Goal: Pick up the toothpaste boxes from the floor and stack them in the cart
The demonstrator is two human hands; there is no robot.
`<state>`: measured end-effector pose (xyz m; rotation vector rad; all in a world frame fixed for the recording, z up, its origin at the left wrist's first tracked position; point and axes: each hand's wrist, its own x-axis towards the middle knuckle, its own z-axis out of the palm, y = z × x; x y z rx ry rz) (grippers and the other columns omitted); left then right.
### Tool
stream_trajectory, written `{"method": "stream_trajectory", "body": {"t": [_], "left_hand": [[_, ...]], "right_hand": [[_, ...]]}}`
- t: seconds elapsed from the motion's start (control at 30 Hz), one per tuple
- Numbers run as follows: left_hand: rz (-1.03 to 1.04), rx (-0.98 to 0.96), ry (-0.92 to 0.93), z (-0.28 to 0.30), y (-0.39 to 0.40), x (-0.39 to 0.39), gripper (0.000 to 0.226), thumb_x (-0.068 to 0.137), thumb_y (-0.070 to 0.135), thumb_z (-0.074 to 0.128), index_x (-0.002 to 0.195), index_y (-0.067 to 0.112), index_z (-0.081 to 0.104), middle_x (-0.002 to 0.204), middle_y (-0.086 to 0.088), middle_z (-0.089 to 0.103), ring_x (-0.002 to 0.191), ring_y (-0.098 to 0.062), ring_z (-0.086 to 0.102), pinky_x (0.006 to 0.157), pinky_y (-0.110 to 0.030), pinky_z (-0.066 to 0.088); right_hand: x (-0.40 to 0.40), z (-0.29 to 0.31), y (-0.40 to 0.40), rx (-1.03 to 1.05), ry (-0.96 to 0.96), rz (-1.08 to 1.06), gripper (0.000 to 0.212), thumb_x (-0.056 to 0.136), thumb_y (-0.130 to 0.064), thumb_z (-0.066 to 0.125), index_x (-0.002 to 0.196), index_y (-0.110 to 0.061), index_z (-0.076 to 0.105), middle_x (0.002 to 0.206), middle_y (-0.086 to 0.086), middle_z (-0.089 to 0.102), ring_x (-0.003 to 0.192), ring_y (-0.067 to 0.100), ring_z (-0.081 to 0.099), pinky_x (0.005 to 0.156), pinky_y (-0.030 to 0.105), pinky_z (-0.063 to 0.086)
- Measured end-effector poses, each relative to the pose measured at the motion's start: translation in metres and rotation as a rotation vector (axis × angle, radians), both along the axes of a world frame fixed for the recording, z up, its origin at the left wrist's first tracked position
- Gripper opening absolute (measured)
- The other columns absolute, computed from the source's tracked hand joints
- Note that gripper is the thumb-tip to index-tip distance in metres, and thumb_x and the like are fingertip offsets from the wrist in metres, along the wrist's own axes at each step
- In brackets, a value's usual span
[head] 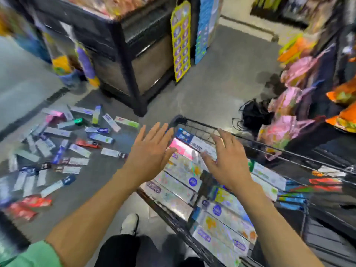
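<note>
Several toothpaste boxes (63, 149) lie scattered flat on the grey floor at the left. A black wire cart (194, 125) stands at the right, with rows of toothpaste boxes (185, 182) stacked flat inside it. My left hand (150, 151) hovers at the cart's near left corner, fingers straight and spread, holding nothing. My right hand (225, 160) is spread over the boxes in the cart's far end, above a pink box (181, 147). Whether either hand touches a box, I cannot tell.
A black shelf unit (134, 60) stands beyond the floor boxes, with a yellow hanging strip (181, 41) on its side. Pink and orange snack bags (289, 105) fill racks at the right. A black cable bundle (254, 114) lies behind the cart. My white shoe (130, 223) is below.
</note>
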<state>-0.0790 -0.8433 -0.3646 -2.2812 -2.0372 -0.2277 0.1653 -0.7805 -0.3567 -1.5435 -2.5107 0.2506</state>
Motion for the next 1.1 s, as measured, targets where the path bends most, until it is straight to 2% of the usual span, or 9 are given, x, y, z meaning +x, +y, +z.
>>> {"method": "stream_trajectory", "body": {"t": [0.13, 0.27, 0.47, 0.67, 0.77, 0.9, 0.97, 1.1], "left_hand": [[0.291, 0.082, -0.031, 0.023, -0.04, -0.146, 0.063, 0.102, 0.052, 0.03, 0.142, 0.011, 0.056, 0.144, -0.012, 0.057, 0.134, -0.033, 0.052, 0.112, -0.053, 0.029], [0.477, 0.015, -0.06, 0.021, -0.078, -0.302, 0.067, 0.099, 0.051, 0.03, 0.145, 0.009, 0.052, 0.149, -0.014, 0.052, 0.137, -0.035, 0.048, 0.11, -0.06, 0.036], [0.517, -0.086, -0.041, 0.018, -0.087, -0.495, 0.07, 0.097, 0.053, 0.03, 0.141, 0.004, 0.054, 0.146, -0.018, 0.053, 0.133, -0.038, 0.053, 0.105, -0.061, 0.039], [0.499, -0.132, -0.051, -0.009, -0.071, -0.596, 0.078, 0.101, 0.061, 0.014, 0.15, 0.009, 0.045, 0.155, -0.014, 0.042, 0.144, -0.034, 0.039, 0.115, -0.056, 0.031], [0.501, -0.177, -0.077, -0.048, -0.059, -0.621, 0.073, 0.102, 0.059, 0.018, 0.154, 0.012, 0.037, 0.159, -0.012, 0.037, 0.148, -0.03, 0.032, 0.121, -0.051, 0.024], [0.493, -0.173, -0.105, -0.13, -0.041, -0.645, 0.068, 0.102, 0.054, 0.025, 0.153, 0.011, 0.04, 0.157, -0.012, 0.041, 0.145, -0.032, 0.038, 0.118, -0.052, 0.03], [0.494, -0.185, -0.111, -0.178, -0.03, -0.651, 0.066, 0.102, 0.052, 0.027, 0.153, 0.012, 0.041, 0.155, -0.012, 0.043, 0.145, -0.032, 0.039, 0.117, -0.052, 0.03], [0.441, -0.158, -0.089, -0.306, -0.004, -0.669, 0.059, 0.103, 0.046, 0.036, 0.151, 0.013, 0.044, 0.153, -0.01, 0.047, 0.144, -0.029, 0.04, 0.117, -0.051, 0.03]], "right_hand": [[-0.15, 0.037, 0.015, 0.049, -0.052, 0.195, 0.071, 0.089, -0.061, 0.038, 0.134, -0.01, 0.057, 0.147, 0.017, 0.05, 0.124, 0.04, 0.053, 0.101, 0.049, 0.045], [-0.305, 0.038, 0.023, 0.077, -0.089, 0.312, 0.072, 0.091, -0.061, 0.039, 0.142, -0.012, 0.052, 0.153, 0.016, 0.045, 0.134, 0.039, 0.046, 0.107, 0.048, 0.042], [-0.503, 0.017, 0.018, 0.007, -0.029, 0.312, 0.074, 0.091, -0.061, 0.038, 0.14, -0.008, 0.054, 0.148, 0.019, 0.05, 0.13, 0.041, 0.051, 0.108, 0.054, 0.043], [-0.605, -0.013, 0.028, -0.07, -0.028, 0.286, 0.081, 0.089, -0.067, 0.033, 0.147, -0.013, 0.047, 0.155, 0.014, 0.042, 0.139, 0.036, 0.041, 0.115, 0.049, 0.033], [-0.632, -0.052, 0.044, -0.093, -0.08, 0.311, 0.08, 0.09, -0.067, 0.031, 0.149, -0.014, 0.042, 0.158, 0.015, 0.037, 0.143, 0.035, 0.037, 0.117, 0.048, 0.03], [-0.658, -0.132, 0.063, -0.136, -0.11, 0.34, 0.074, 0.092, -0.062, 0.042, 0.148, -0.015, 0.042, 0.158, 0.016, 0.036, 0.143, 0.037, 0.038, 0.115, 0.048, 0.031], [-0.666, -0.179, 0.07, -0.143, -0.111, 0.361, 0.072, 0.093, -0.06, 0.045, 0.146, -0.011, 0.044, 0.156, 0.016, 0.039, 0.141, 0.038, 0.04, 0.114, 0.049, 0.033], [-0.678, -0.309, 0.086, -0.128, -0.147, 0.436, 0.077, 0.09, -0.061, 0.036, 0.143, -0.006, 0.048, 0.151, 0.021, 0.044, 0.136, 0.04, 0.046, 0.11, 0.052, 0.04]]}}
